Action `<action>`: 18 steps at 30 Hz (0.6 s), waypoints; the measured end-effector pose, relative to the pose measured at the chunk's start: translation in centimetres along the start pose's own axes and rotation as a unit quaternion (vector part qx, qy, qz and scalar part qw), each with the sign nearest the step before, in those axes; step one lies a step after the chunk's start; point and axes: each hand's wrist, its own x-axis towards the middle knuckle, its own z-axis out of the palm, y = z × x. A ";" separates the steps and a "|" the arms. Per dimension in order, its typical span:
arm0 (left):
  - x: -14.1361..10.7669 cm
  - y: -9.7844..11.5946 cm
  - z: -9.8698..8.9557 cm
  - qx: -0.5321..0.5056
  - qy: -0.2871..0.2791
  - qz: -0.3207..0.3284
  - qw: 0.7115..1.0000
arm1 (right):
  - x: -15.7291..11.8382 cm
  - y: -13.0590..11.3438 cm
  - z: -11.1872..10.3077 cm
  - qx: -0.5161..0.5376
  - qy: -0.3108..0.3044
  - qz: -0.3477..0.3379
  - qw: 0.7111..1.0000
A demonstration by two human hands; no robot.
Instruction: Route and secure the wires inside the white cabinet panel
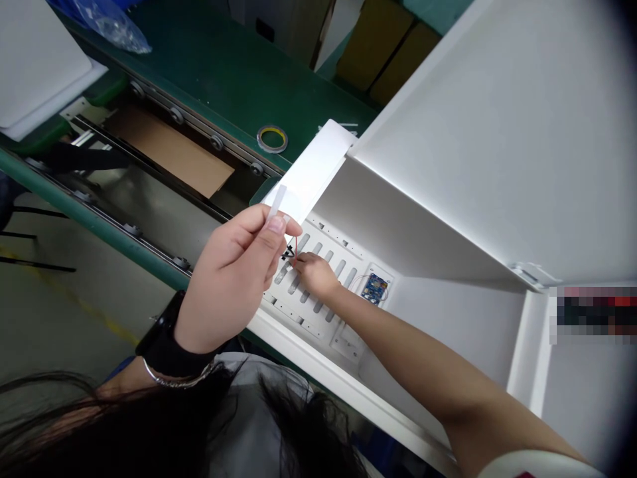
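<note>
Over the near end of the white cabinet (458, 325), your left hand (281, 222) pinches a pale translucent strip (279, 199) between thumb and curled forefinger, while your right hand (297, 260) reaches inside the cabinet, fingers gathered at a thin red wire (296, 246) above its slotted panel (333, 262); you cannot tell here whether those fingertips close on it. The step in hand looks like positioning that wire by the small black piece (288, 252) inside the cabinet. Your next move probably calls for a light, steady touch, keeping the wire slack and the strip clear of the cabinet's wall.
</note>
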 end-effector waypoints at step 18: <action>0.1 0.0 0.0 0.019 0.008 0.018 1.000 | 1.3 -1.2 -0.9 -0.039 -0.003 0.018 0.999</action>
